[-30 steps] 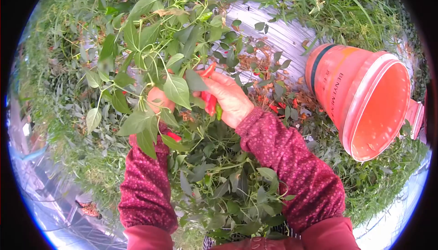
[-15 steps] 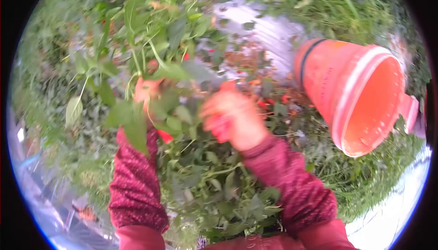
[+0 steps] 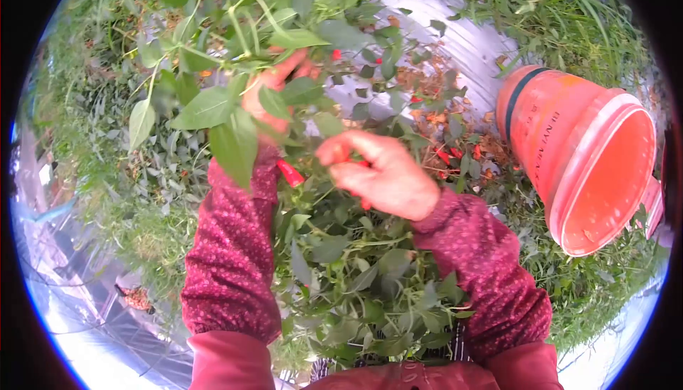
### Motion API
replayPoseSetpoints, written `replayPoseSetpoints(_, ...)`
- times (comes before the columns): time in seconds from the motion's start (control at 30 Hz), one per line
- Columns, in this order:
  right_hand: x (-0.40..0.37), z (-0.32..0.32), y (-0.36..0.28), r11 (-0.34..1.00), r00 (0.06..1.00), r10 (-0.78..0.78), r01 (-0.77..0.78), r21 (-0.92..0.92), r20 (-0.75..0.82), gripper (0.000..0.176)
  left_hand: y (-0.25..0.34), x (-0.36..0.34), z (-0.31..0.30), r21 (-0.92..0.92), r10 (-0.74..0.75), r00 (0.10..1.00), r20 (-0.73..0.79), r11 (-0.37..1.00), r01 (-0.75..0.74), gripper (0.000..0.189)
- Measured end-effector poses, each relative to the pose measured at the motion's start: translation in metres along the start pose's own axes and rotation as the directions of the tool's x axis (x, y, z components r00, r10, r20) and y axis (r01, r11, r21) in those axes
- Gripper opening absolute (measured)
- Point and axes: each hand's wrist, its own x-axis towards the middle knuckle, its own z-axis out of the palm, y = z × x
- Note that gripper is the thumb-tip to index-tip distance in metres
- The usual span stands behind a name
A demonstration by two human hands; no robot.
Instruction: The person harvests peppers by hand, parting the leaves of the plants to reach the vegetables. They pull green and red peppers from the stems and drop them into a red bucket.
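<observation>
Among the leaves of a pepper plant, my left hand (image 3: 274, 98) is closed around a green branch (image 3: 245, 34); leaves cover part of its fingers. My right hand (image 3: 391, 180) is just to the right and nearer me, its fingers curled over red chili peppers (image 3: 366, 203) that show between and below them. A single red chili pepper (image 3: 290, 173) hangs beside my left wrist, between the two hands. Broad green leaves (image 3: 235, 145) hang in front of my left forearm.
An orange-red bucket (image 3: 530, 123) lies tilted at the right, its mouth facing me. Several red peppers (image 3: 445, 155) show among leaves beyond my right hand. Pale plastic sheeting (image 3: 455, 34) covers ground at the back. Low plants (image 3: 370, 276) stand close to my body.
My left hand has moved up and to the right, and the branch with it. My right hand has shifted slightly right. The bucket appears farther right and lower in view.
</observation>
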Motion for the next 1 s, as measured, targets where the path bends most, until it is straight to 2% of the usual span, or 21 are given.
replayPoseSetpoints(0.03,0.005,0.005,0.006,0.997,1.000,0.011,-0.010,-0.076,0.014,0.019,0.003,0.003,0.010,0.022,-0.110,0.979,-0.174,0.993,0.115,0.031)
replayPoseSetpoints(0.07,0.011,0.013,0.010,0.989,0.999,0.023,-0.019,-0.146,0.026,0.025,0.010,0.002,0.012,0.013,-0.112,0.981,-0.157,0.993,0.115,0.031)
replayPoseSetpoints(0.1,0.015,0.019,0.003,0.958,0.998,0.048,-0.032,-0.286,0.047,0.030,0.016,0.001,0.007,0.434,0.008,0.998,-0.067,0.901,0.022,0.032)
replayPoseSetpoints(0.13,0.016,0.020,-0.004,0.903,0.995,0.086,-0.055,-0.426,0.055,0.036,0.015,0.001,0.008,0.754,0.088,0.993,0.072,0.647,-0.112,0.034)
replayPoseSetpoints(0.17,0.018,0.024,-0.002,0.905,0.996,0.056,-0.020,-0.424,0.071,0.040,0.006,-0.002,0.011,0.731,0.088,0.992,0.092,0.671,-0.127,0.034)
replayPoseSetpoints(0.2,0.021,0.027,0.000,0.908,0.995,0.019,0.022,-0.418,0.095,0.043,-0.004,-0.008,0.011,0.389,0.051,0.998,-0.039,0.921,-0.032,0.036)
replayPoseSetpoints(0.23,0.023,0.031,0.000,0.891,0.991,0.050,0.011,-0.453,0.122,0.042,-0.011,-0.008,0.008,-0.024,-0.049,0.989,-0.142,0.999,0.046,0.038)
replayPoseSetpoints(0.27,0.024,0.034,0.000,0.875,0.985,0.081,0.003,-0.484,0.151,0.041,-0.014,-0.003,0.000,-0.033,-0.055,0.990,-0.126,0.998,0.051,0.038)
replayPoseSetpoints(0.33,0.017,0.042,0.004,0.894,0.995,0.037,0.006,-0.449,0.088,0.034,-0.019,0.004,-0.024,-0.412,-0.018,0.981,0.195,0.906,0.098,0.040)
replayPoseSetpoints(0.37,0.012,0.041,0.002,0.949,0.991,-0.024,0.064,-0.308,0.130,0.030,-0.024,0.009,-0.025,-0.477,0.078,0.949,0.306,0.875,0.082,0.040)
replayPoseSetpoints(0.47,-0.008,0.048,-0.003,0.990,0.954,-0.142,0.136,0.039,0.263,0.020,-0.019,0.004,-0.027,-0.337,0.018,0.976,0.217,0.940,0.057,0.040)
replayPoseSetpoints(0.5,-0.016,0.047,-0.009,0.990,0.938,-0.126,0.097,0.107,0.322,0.020,-0.025,0.004,-0.040,-0.157,-0.003,0.986,0.165,0.987,0.029,0.042)
replayPoseSetpoints(0.6,-0.038,0.042,-0.034,0.959,0.861,-0.204,0.082,0.270,0.465,0.022,-0.019,-0.004,-0.040,-0.361,-0.069,0.996,0.058,0.929,0.085,0.043)
replayPoseSetpoints(0.67,-0.048,0.035,-0.035,0.966,0.827,-0.181,0.048,0.253,0.532,0.023,-0.018,-0.004,-0.046,-0.220,-0.056,0.997,-0.049,0.975,0.044,0.040)
replayPoseSetpoints(0.7,-0.053,0.030,-0.034,0.950,0.887,-0.177,0.041,0.311,0.426,0.020,-0.011,0.003,-0.049,0.168,-0.015,0.991,0.136,0.986,-0.008,0.040)
replayPoseSetpoints(0.73,-0.058,0.026,-0.032,0.929,0.935,-0.165,0.040,0.368,0.313,0.018,-0.006,0.008,-0.050,0.513,-0.048,0.947,0.318,0.849,-0.129,0.040)
replayPoseSetpoints(0.77,-0.063,0.024,-0.025,0.832,0.967,-0.064,-0.086,0.548,0.249,0.016,-0.016,-0.010,-0.041,-0.121,-0.105,0.987,0.125,0.985,0.120,0.049)
replayPoseSetpoints(0.83,-0.059,0.008,-0.016,0.885,0.987,-0.139,0.161,0.437,-0.083,0.014,-0.007,-0.015,-0.027,-0.107,-0.185,0.967,0.176,0.973,0.206,0.048)
replayPoseSetpoints(0.9,-0.057,-0.024,-0.013,0.816,0.940,0.310,-0.187,0.546,-0.141,0.018,-0.002,-0.016,-0.019,-0.078,-0.340,0.903,0.262,0.925,0.371,0.046)
replayPoseSetpoints(0.93,-0.041,-0.024,0.012,0.873,0.901,0.201,0.013,0.487,-0.385,0.019,-0.001,-0.016,-0.014,-0.060,-0.416,0.858,0.303,0.890,0.452,0.045)
replayPoseSetpoints(1.0,-0.013,-0.036,0.019,0.714,0.792,0.461,-0.064,0.697,-0.400,0.023,0.004,-0.014,0.007,-0.032,-0.490,0.803,0.338,0.847,0.530,0.044)
